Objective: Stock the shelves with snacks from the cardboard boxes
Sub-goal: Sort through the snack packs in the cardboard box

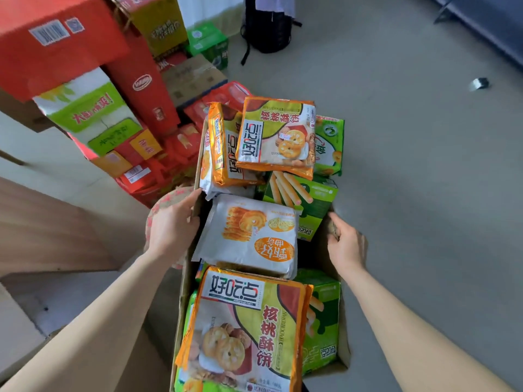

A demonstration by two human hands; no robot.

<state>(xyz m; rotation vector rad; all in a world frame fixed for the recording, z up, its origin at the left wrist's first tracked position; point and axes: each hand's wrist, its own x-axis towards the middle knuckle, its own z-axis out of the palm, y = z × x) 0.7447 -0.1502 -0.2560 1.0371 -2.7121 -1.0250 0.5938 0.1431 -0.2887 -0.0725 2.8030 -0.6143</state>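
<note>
Grey floor [410, 165] carries a brimming cardboard box [343, 352]. Left hand [172, 224] fingers curl over its left wall; right hand [346, 244] grips the right. Snack packs [254, 239] inside look light, crinkly, crushable; I'd lift by edges.

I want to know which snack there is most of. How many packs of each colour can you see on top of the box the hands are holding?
Counting only packs that clearly show:
Orange-edged cookie bags: 3
White cookie bags: 1
Green biscuit-stick boxes: 2
Green bags: 1
Total: 7
More may lie hidden underneath.
</note>
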